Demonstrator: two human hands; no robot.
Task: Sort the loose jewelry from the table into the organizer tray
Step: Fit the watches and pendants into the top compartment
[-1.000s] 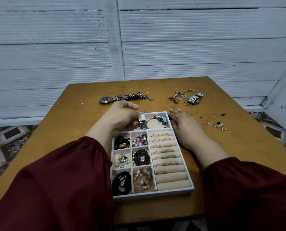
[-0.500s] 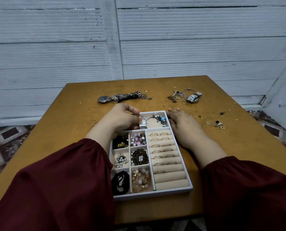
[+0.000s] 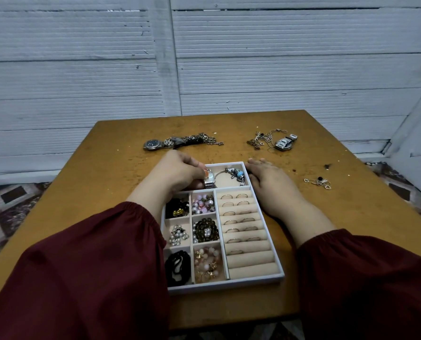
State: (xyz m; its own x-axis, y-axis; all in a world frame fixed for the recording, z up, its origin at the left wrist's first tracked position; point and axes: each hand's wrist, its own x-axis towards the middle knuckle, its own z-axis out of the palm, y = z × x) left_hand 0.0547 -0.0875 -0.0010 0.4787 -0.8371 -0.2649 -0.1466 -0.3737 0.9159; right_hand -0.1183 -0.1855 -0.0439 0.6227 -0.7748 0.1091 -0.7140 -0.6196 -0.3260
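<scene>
Silver watch (image 3: 209, 180) pinched by left hand (image 3: 180, 173) at top tray (image 3: 229, 284) slot, for laying in. Right hand (image 3: 270, 177) laid flat, relaxed, likely steadying tray.

I see the tray (image 3: 253, 279) on the table (image 3: 106, 180) between my hands: my left hand (image 3: 177, 173) is over its far-left corner, and my right hand (image 3: 270, 179) lies against its far-right edge. In the tray's far compartment a wristwatch (image 3: 209, 180) is pinched at my left fingertips, with a bracelet (image 3: 234, 174) between it and my right hand. Rings (image 3: 238, 217) sit in the rolls just left of my right wrist. Beyond my left hand lie a watch (image 3: 153, 144) and chains (image 3: 197, 139). Beyond my right hand is a tangle (image 3: 261, 141) beside a second watch (image 3: 284, 144). Earrings (image 3: 318, 182) lie right of my right hand.
</scene>
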